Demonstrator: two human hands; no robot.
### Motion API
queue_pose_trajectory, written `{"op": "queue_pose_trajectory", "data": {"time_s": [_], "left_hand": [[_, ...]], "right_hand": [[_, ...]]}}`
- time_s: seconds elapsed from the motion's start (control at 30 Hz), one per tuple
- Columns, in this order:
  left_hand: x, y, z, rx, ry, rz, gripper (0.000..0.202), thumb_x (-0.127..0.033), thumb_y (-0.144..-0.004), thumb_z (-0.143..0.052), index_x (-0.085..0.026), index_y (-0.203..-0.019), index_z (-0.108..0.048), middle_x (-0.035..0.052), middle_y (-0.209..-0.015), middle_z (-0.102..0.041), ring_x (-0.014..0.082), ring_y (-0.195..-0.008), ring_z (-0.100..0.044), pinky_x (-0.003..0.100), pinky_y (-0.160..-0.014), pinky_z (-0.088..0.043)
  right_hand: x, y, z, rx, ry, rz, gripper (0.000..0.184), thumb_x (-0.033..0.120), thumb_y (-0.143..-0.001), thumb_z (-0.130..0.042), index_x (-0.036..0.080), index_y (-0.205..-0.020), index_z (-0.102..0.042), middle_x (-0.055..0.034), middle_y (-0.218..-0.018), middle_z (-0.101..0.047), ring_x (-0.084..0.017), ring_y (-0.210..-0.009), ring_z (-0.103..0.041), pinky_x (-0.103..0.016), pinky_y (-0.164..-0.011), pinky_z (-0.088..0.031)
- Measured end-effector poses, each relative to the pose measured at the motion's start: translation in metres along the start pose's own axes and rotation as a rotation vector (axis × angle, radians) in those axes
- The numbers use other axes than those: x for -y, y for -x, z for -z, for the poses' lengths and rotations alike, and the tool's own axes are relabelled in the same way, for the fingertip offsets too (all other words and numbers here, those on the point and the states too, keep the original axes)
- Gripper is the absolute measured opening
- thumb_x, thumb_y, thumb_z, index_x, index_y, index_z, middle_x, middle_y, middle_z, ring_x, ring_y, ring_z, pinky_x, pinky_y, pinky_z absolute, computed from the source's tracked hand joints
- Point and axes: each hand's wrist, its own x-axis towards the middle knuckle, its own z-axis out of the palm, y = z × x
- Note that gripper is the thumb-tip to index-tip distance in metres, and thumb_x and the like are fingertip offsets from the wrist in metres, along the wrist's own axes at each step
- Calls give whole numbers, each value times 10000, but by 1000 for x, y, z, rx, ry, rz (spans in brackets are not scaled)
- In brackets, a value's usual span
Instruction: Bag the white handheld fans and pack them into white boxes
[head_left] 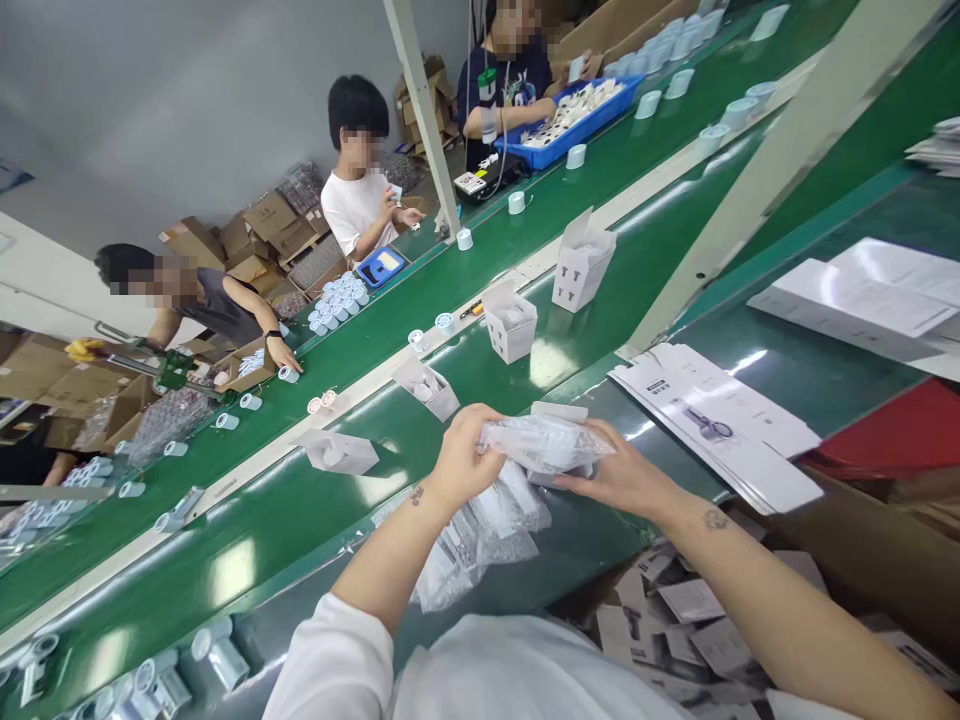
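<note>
Bag (541, 442), clear, crinkled, shiny, pinched by left grip (466, 455), white box (561, 411) against it, clasped in right grip (624, 474)

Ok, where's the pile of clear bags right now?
In the head view, the pile of clear bags lies just below centre on the table, right of your left forearm.

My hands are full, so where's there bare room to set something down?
Bare green belt shows between the leftmost white box and the pale parts at lower left; another patch lies between the farthest white box and the slanting post. Crowded: bagged parts below the left hand, flat cartons beyond the right hand.
</note>
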Motion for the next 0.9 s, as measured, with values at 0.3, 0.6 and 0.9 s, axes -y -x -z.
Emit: {"op": "queue_pose_trajectory", "data": {"time_s": [0.3,0.6,0.9], "left_hand": [[-49,-6,-31,320,-783,58,374,-117,-804,-520,-75,-1175,-489,193,-1096,-531,297,-1021,-539,450,-878,-492],[-31,25,-61,547,-872,-215,398,-243,-908,-495,-111,-1282,-468,183,-1309,-503,338,-1275,-402,515,-1010,-406],[30,34,-93,387,-820,-322,170,-67,-846,-490,-161,-926,-607,50,-793,-618,236,-839,-574,449,-849,-484]], "right_hand": [[-1,14,-34,-240,14,92,521,472,-769,-688,202,-1169,-491,-177,-1184,-570,-370,-1091,-610,-531,-824,-569],[-4,21,-30,-207,-183,71,518,375,-772,-684,243,-1192,-409,-153,-1230,-533,-333,-1113,-591,-515,-874,-547],[-61,7,65,-556,-98,-374,453,556,-719,-669,212,-1011,-640,-76,-947,-691,-211,-766,-662,-334,-647,-562]]}}
